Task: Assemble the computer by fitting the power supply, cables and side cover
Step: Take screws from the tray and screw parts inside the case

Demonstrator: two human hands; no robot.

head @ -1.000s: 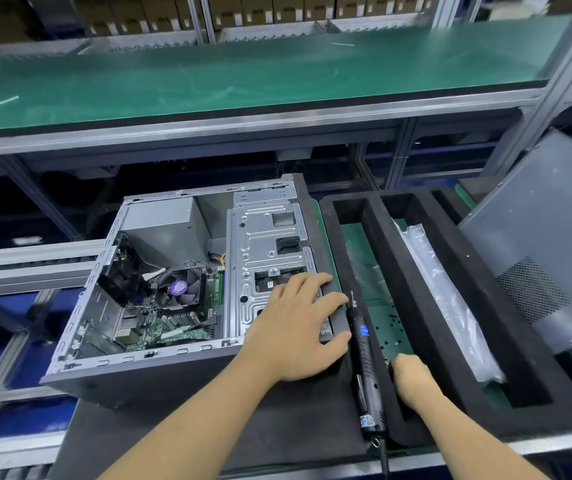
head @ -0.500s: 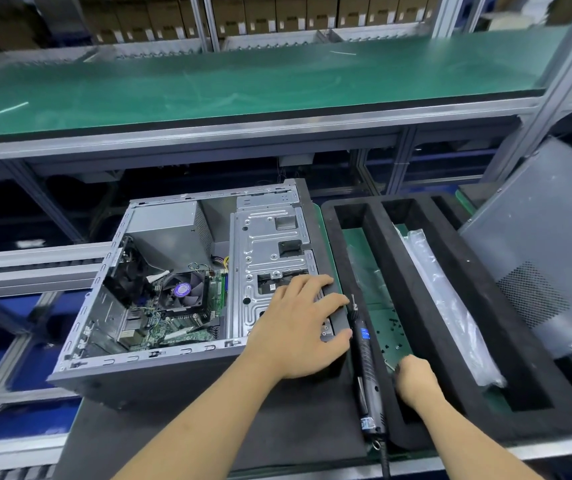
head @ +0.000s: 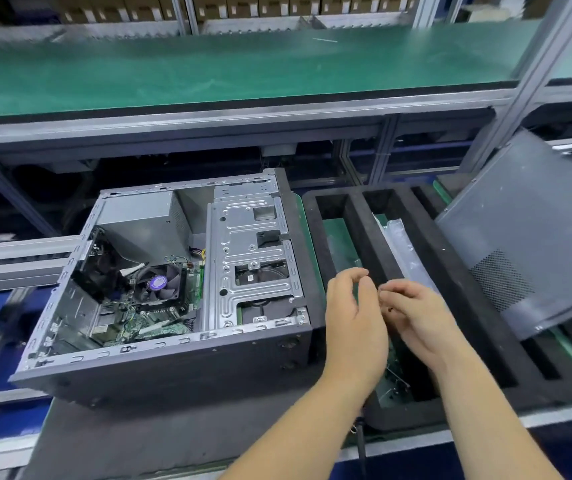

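Computer case (head: 180,292) lies open to your left, both hands beside it.
Left hand (head: 353,327) is nearer; right hand (head: 416,313) pinches something small, left fingers loosely curled.

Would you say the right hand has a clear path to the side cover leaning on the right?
Probably yes. The right hand hovers over the foam tray, and nothing stands between it and the side cover. Its fingers may already pinch something small.
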